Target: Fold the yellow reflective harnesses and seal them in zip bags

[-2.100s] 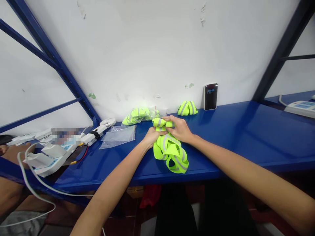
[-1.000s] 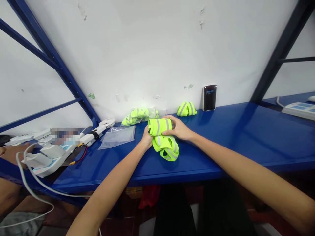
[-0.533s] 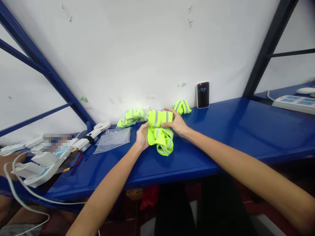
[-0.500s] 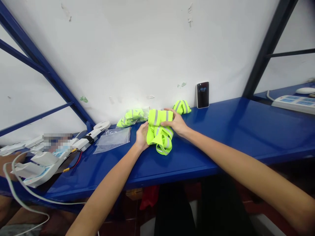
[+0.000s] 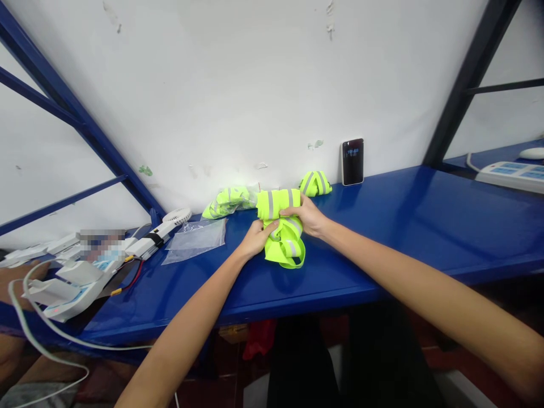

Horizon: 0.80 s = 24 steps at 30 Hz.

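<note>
Bench (image 5: 399, 209): blue, glossy;
Left hand (image 5: 254, 238): gripping strap (image 5: 285, 231);
Right hand (image 5: 309, 216): gripping strap too; I'd keep its edges flush.

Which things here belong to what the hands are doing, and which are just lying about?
Job in hand:
yellow-green reflective strap, held by left hand and right hand
probably the loose matching bundle, bagged bundle and flat clear plastic

Just lying about, it seems:
black-faced device
white fan
power strip

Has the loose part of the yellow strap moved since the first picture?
Yes: against the front edge of the blue table, the loose part of the yellow strap now is farther back, toward the wall.
</note>
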{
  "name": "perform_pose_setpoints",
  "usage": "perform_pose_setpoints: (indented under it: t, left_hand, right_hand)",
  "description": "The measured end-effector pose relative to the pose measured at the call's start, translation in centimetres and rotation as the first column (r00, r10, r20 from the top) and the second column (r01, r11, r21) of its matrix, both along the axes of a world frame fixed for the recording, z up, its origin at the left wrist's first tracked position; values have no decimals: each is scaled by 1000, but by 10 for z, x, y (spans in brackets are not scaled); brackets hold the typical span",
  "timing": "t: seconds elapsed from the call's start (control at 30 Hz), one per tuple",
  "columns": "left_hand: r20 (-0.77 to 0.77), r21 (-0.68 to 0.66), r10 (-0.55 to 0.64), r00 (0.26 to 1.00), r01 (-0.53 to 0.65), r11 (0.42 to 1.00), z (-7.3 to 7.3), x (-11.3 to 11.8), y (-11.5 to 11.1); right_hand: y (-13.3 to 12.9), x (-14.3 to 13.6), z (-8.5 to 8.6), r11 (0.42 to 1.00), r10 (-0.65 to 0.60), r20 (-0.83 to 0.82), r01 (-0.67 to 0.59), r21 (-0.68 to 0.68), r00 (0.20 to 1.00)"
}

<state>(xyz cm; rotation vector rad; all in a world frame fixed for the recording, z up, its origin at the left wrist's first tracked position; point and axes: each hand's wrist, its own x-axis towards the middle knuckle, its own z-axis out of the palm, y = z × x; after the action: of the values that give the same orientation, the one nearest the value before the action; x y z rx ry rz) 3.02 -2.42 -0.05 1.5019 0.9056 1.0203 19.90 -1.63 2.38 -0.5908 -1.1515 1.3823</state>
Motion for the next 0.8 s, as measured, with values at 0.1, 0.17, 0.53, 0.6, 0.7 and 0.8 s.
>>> perform_pose_setpoints:
  t: [0.1, 0.17, 0.53, 0.6, 0.7, 0.8]
  left_hand:
    - [66, -59, 15, 998, -12, 998, 1, 1, -2]
    - [151, -148, 9, 988, 14, 989, 3, 4, -5]
    - [187, -287, 14, 982, 41, 957, 8, 8, -11]
    - [158, -219, 37, 987, -2, 976, 6, 8, -10]
    - [112, -92, 53, 992, -43, 995, 1, 7, -8]
    - [35, 55, 91, 995, -93, 994, -2, 7, -5]
  right_hand:
    - [0, 0, 0, 996, -64, 56, 61, 58, 996]
    - [0, -1, 1, 986, -123, 69, 114, 119, 990]
    - [-15, -7, 1, 816, -427, 200, 281, 505, 882]
    - [-19, -8, 2, 779, -462, 235, 265, 568, 855]
    - [-22, -9, 4, 765, -484, 253, 265, 587, 838]
    - [-21, -8, 4, 779, -478, 245, 278, 562, 844]
